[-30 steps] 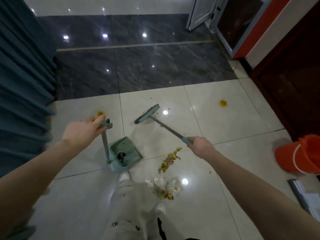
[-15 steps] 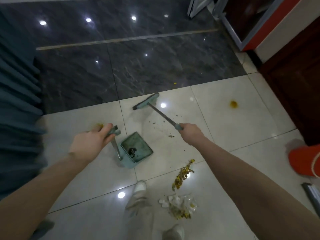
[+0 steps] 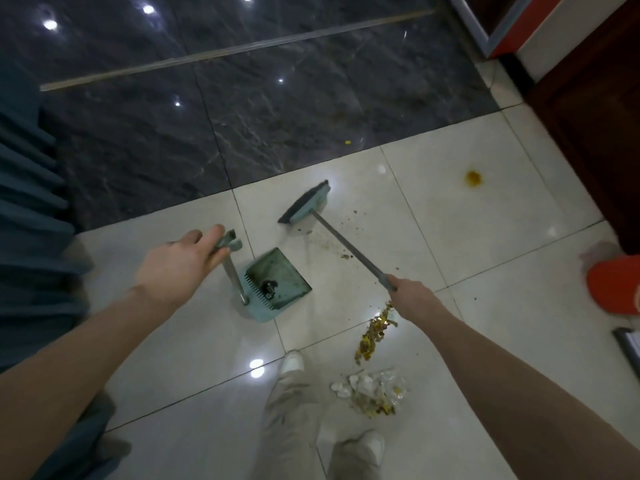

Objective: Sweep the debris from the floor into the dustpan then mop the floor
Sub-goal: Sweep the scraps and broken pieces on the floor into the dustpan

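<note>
The left hand (image 3: 180,261) was wrapped around the top of the upright handle of a teal plastic dustpan (image 3: 277,282), whose open mouth faced up-right toward the broom. The right hand (image 3: 412,297) was clenched on the grey metal shaft of a teal broom (image 3: 306,204); its long axis ran from that hand up-left to the head on the white tiled floor (image 3: 485,258), near the dark marble. Yellow-brown debris (image 3: 372,336) lay just below the right hand.

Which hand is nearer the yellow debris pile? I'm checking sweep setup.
Right. The right hand, gripping the broom handle, sits just above the yellow debris pile; the left hand holds the dustpan handle, well left.
</note>
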A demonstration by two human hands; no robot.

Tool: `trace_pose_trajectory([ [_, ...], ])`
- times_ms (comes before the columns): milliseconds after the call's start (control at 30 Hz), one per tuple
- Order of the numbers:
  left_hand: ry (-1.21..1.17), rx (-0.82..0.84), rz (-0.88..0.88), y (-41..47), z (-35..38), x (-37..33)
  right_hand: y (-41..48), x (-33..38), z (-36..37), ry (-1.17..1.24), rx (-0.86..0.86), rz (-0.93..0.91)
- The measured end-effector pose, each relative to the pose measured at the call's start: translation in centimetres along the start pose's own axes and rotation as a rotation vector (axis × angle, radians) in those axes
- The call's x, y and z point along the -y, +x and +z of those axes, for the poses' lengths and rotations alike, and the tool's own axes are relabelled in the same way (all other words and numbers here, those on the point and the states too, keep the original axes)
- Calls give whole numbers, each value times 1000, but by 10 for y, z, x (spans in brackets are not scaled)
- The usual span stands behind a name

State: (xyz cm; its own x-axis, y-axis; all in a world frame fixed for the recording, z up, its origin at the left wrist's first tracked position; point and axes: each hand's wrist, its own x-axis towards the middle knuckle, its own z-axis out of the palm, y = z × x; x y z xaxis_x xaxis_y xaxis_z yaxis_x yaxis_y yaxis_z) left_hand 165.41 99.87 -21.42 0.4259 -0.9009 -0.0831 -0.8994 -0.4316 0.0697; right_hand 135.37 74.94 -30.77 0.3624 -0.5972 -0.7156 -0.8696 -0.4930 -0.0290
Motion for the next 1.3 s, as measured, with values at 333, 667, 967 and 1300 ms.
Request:
trace_pose_trajectory([
  [333,-1,124,-68,20,-11,-31,-136,-145,87,71,83,226],
  [667,1,113,35,29,-14,-43,-241,-183,113,97,147,365],
  [967,33,47,-6,45,-45,-12,-211,-155,49,190,-48,268],
  [1300,89,-7,-29,114,-64,19,-43,-58,-88,344,-243,41],
])
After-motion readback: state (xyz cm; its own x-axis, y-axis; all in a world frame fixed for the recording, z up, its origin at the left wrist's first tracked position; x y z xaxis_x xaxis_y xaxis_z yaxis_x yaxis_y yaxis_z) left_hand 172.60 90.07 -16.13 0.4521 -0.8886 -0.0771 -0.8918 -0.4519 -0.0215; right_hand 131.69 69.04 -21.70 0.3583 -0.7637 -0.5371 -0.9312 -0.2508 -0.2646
